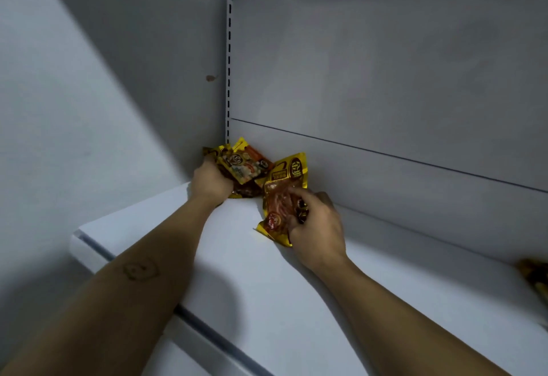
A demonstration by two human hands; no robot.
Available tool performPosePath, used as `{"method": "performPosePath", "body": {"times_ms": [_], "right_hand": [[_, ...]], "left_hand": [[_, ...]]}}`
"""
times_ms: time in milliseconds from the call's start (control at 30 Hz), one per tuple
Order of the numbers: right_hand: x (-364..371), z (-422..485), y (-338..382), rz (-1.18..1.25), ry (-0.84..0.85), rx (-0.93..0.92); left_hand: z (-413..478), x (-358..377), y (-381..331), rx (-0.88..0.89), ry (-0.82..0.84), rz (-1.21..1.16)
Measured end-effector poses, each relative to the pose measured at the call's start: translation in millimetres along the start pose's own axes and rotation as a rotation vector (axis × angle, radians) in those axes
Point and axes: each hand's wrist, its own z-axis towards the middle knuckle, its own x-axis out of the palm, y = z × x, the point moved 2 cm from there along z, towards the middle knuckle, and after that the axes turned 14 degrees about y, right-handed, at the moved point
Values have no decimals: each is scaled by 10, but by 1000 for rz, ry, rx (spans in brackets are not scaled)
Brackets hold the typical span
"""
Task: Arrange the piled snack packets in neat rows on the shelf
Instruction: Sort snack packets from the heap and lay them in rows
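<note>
1. Head view looks down along a white shelf point(237, 263) into a corner where the grey back panel point(385, 79) meets the side wall point(89, 85). One slotted upright point(228, 79) runs up the joint.
2. The snack packets are small glossy pouches with gold foil edges. Their clear or printed faces show reddish-brown contents, and one carries a round cartoon face amid bright colours.
3. The corner cluster point(244, 165) sits right at the back left of the shelf, against the panel. At least three packets overlap there at different angles: the cartoon-faced one on top, an orange-printed one behind it and a dark one beneath. Any further ones cannot be counted.
4. The left hand point(211, 182) lies on the cluster's left side. Its fingers curl over the packets' edge and grasp them, though the fingertips are hidden behind the foil.
5. Just right of the cluster, one gold packet point(292, 169) with a dark label leans upright on the back panel.
6. In front of it, touching its lower edge, lies the red packet point(277, 212), tilted with one gold corner on the shelf. The right hand point(318, 227) pinches its right side between thumb and bent fingers point(299, 208).
7. Well apart at the far right edge of the shelf, more yellow packets point(533, 277) show, too blurred to count.
</note>
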Motion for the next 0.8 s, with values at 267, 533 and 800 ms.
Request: {"method": "performPosePath", "body": {"times_ms": [267, 533, 800], "right_hand": [[-202, 1, 33, 44, -260, -86], [-531, -14, 134, 101, -504, -220], [-325, 12, 76, -52, -269, -187]], "left_hand": [[-360, 75, -253, 163, 481, -325], [-540, 138, -546, 362, 467, -473], [-330, -36, -404, 189, 15, -683]]}}
